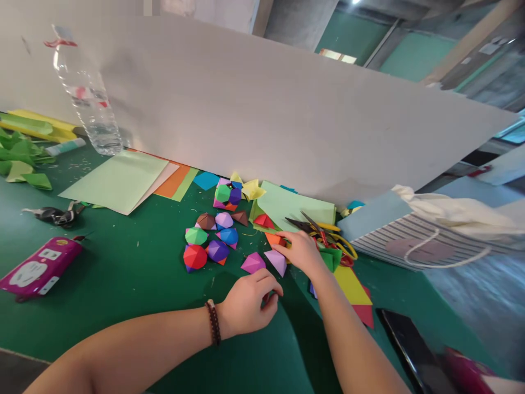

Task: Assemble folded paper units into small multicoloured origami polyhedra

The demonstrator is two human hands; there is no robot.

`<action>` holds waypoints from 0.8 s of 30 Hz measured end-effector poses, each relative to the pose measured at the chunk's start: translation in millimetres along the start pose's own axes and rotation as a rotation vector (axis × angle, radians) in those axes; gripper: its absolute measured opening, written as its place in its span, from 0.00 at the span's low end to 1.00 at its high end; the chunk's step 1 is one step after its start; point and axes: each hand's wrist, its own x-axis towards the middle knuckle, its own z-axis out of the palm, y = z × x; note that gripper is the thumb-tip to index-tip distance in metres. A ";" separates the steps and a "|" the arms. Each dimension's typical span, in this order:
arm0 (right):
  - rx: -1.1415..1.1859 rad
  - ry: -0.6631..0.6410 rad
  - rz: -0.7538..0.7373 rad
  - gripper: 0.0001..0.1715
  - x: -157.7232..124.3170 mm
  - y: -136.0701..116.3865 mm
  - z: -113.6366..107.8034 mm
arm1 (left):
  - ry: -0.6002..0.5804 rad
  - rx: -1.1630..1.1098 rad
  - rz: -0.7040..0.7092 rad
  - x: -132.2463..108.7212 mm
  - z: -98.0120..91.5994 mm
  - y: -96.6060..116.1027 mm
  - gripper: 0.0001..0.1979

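My left hand (pixel 248 303) is curled over a small folded paper piece (pixel 267 298), which is mostly hidden by the fingers. My right hand (pixel 297 251) pinches an orange folded paper piece (pixel 274 239) at its fingertips. Just below those fingers lies a lilac origami pyramid (pixel 276 261), with a magenta one (pixel 253 263) to its left. Further left is a cluster of several multicoloured origami polyhedra, including a red one (pixel 195 257). Yellow-handled scissors (pixel 324 235) rest on a pale green paper stack (pixel 293 205) beyond my right hand.
A green work mat (pixel 123 284) runs up to a white board (pixel 246 98). Along the board stand a water bottle (pixel 88 101) and coloured paper sheets (pixel 117 180). A magenta pouch (pixel 41 266), a striped paper bag (pixel 410 241) and a black phone (pixel 410 350) lie about.
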 end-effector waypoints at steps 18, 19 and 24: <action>0.721 0.238 -0.325 0.17 -70.5 -48.3 -32.0 | -0.052 -1.097 -0.557 13.3 -11.9 0.5 0.21; 0.731 0.263 -0.357 0.17 -72.7 -52.3 -28.2 | -0.055 -1.103 -0.570 13.4 -13.1 0.4 0.21; 0.751 0.365 -0.393 0.17 -75.0 -52.4 -17.2 | -0.035 -1.147 -0.687 14.3 -14.0 0.1 0.22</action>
